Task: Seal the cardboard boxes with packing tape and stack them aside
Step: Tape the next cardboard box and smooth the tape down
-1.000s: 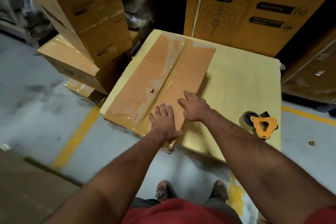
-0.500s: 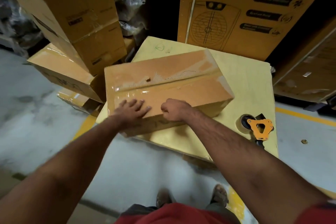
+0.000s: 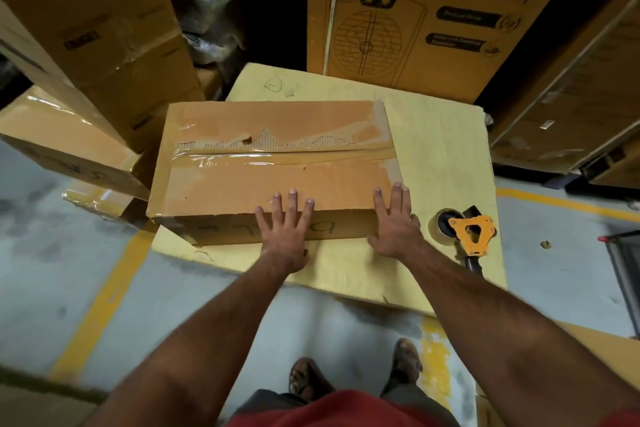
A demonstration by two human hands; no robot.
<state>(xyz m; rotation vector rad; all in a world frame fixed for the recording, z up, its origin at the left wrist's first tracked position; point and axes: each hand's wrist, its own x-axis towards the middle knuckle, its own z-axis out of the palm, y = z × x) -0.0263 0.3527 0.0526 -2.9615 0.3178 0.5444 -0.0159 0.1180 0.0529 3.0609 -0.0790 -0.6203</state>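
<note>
Cardboard box (image 3: 277, 170) lies flat on a yellow pad (image 3: 433, 149), long side toward the person, clear tape along its top seam. Left hand (image 3: 285, 229) spread flat, fingers straight, against the box's near face and top edge. Right hand (image 3: 393, 222) likewise flat at the near right corner. Tape dispenser (image 3: 465, 236) rests on the pad just right of the right hand.

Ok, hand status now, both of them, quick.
Left hand: open, fingers spread flat on the cardboard box's near edge.
Right hand: open, flat against the box's right near corner.
</note>
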